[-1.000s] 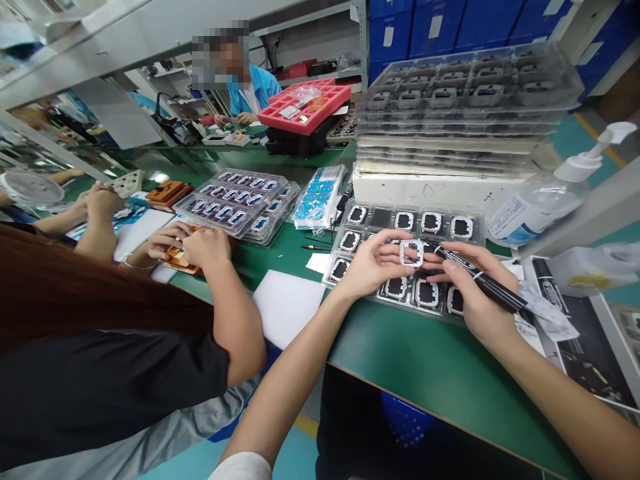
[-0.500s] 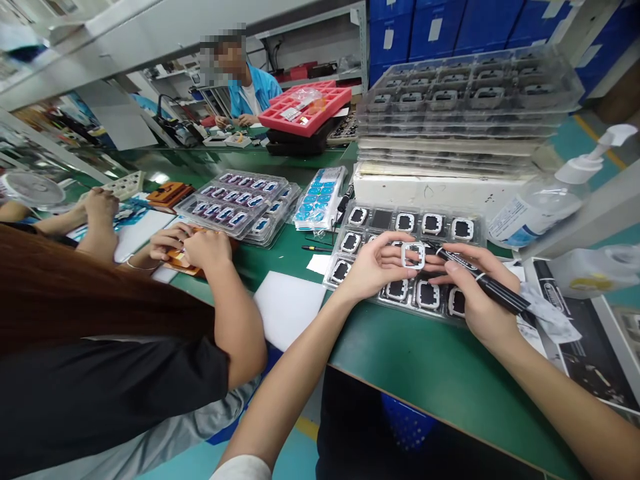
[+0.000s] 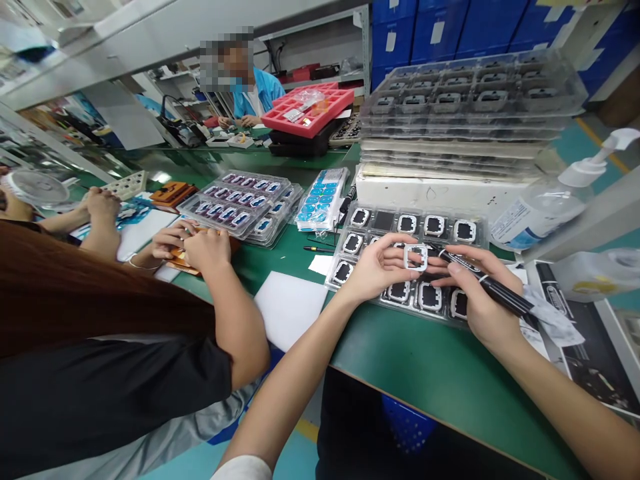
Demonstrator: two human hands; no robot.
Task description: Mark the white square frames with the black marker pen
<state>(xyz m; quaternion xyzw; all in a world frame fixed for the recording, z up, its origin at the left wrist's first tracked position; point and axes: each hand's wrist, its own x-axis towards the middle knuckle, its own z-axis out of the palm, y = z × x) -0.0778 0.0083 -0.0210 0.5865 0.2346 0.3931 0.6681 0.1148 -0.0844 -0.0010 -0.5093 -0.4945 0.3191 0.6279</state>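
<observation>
My left hand (image 3: 376, 268) pinches a small white square frame part (image 3: 415, 257) by its left side, above a clear plastic tray (image 3: 381, 220) holding several similar white-rimmed parts. My right hand (image 3: 476, 293) grips a black marker pen (image 3: 493, 287), whose tip points at the frame's right edge; its fingertips also touch the frame. Both hands hover just over the tray on the green table (image 3: 425, 370).
A tall stack of clear trays (image 3: 470, 110) on a white box stands behind. A pump bottle (image 3: 543, 203) sits at right. A co-worker's hands (image 3: 193, 245) work at the left beside trays of blue parts (image 3: 240, 203). A white sheet (image 3: 287, 307) lies near the table edge.
Almost nothing differs: both hands with the frame and marker have shifted very slightly lower and to the right in view. The co-worker's hands stay in place.
</observation>
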